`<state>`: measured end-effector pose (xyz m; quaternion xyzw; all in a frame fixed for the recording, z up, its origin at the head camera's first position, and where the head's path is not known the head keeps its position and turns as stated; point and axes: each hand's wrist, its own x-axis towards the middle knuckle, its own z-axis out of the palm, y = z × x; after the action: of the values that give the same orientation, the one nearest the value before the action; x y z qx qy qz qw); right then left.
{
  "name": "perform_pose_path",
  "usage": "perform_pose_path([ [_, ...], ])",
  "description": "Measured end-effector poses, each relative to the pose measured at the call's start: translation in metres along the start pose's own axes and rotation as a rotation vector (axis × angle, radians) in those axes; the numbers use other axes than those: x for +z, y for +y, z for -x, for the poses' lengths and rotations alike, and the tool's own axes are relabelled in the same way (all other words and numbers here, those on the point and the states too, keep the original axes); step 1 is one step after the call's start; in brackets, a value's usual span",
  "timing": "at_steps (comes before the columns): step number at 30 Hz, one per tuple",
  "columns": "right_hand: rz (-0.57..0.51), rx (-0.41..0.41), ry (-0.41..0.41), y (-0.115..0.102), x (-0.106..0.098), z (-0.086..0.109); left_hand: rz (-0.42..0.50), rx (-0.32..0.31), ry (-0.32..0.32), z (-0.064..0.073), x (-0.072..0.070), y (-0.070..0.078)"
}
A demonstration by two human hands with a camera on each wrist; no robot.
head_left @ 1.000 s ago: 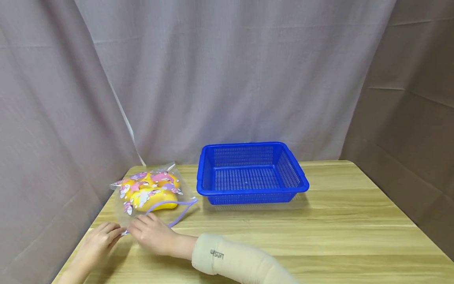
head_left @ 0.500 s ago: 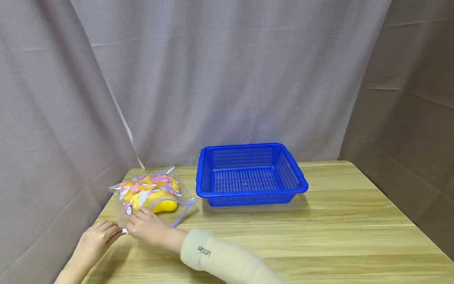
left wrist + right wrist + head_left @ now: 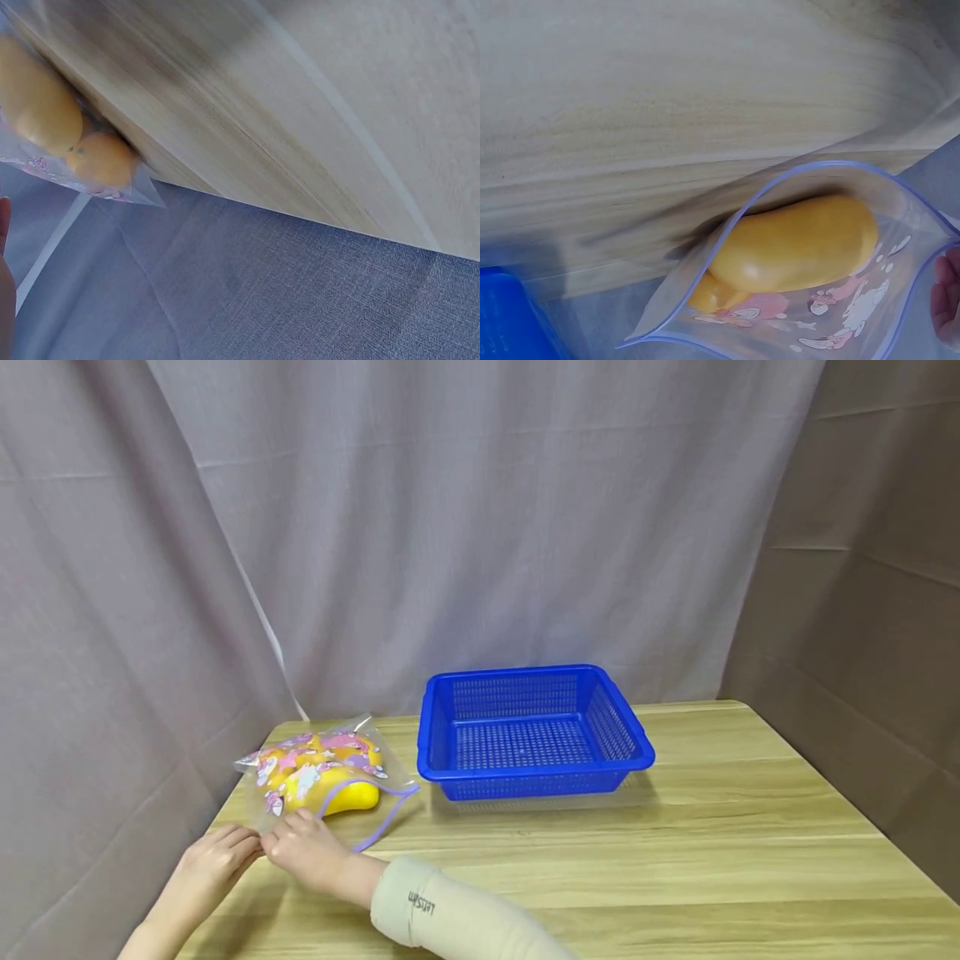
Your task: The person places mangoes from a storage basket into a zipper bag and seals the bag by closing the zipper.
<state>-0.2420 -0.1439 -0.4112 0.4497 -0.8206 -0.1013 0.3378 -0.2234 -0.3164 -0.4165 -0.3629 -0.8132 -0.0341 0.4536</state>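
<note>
A clear zip bag (image 3: 347, 741) with pink and purple cartoon prints lies at the table's left. Its purple-edged mouth gapes toward me on the right side. Inside are a large, smooth yellow mango-like fruit (image 3: 795, 244) and an orange (image 3: 103, 160) behind it. My left hand (image 3: 213, 864) pinches the left corner of the bag's mouth. Right beside it, my right hand (image 3: 307, 852) pinches the same edge, the two sets of fingertips nearly meeting. The pinched bit of zip is hidden under the fingers. Only a sliver of hand (image 3: 948, 289) shows in the right wrist view.
A blue plastic basket (image 3: 536, 774) with perforated walls stands at the back middle, to the right of the bag. Grey curtains (image 3: 495, 527) close off the back and sides of the wooden table (image 3: 712, 843). The table's left edge runs close by the left hand.
The right hand and its sleeve have shifted slightly left, closer to the left hand, along the bag's edge. The fruit in the bag and the basket stay put.
</note>
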Motion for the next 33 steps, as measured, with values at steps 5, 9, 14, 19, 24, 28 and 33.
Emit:
perform_pose_path([
  [5,0.051,-0.033,0.015,0.001,0.002,-0.002,-0.031,-0.016,-0.049,-0.002,0.0,-0.001],
  [9,0.093,-0.054,0.04,0.002,0.003,-0.001,-0.032,-0.02,-0.074,-0.003,0.0,-0.002],
  [14,0.118,-0.089,0.095,0.001,0.004,0.0,-0.006,0.002,-0.081,0.002,-0.001,-0.004],
  [19,0.122,-0.112,0.067,0.002,0.003,0.002,0.025,0.005,-0.096,0.008,0.0,-0.007],
  [24,0.129,-0.136,0.095,0.01,-0.008,0.01,0.041,-0.021,-0.117,0.013,-0.002,-0.011],
  [28,0.13,-0.14,0.123,0.012,0.0,0.013,0.044,-0.023,-0.121,0.015,-0.003,-0.012],
  [33,0.128,-0.132,0.088,0.011,0.015,0.015,0.037,-0.03,-0.141,0.014,-0.006,-0.013],
])
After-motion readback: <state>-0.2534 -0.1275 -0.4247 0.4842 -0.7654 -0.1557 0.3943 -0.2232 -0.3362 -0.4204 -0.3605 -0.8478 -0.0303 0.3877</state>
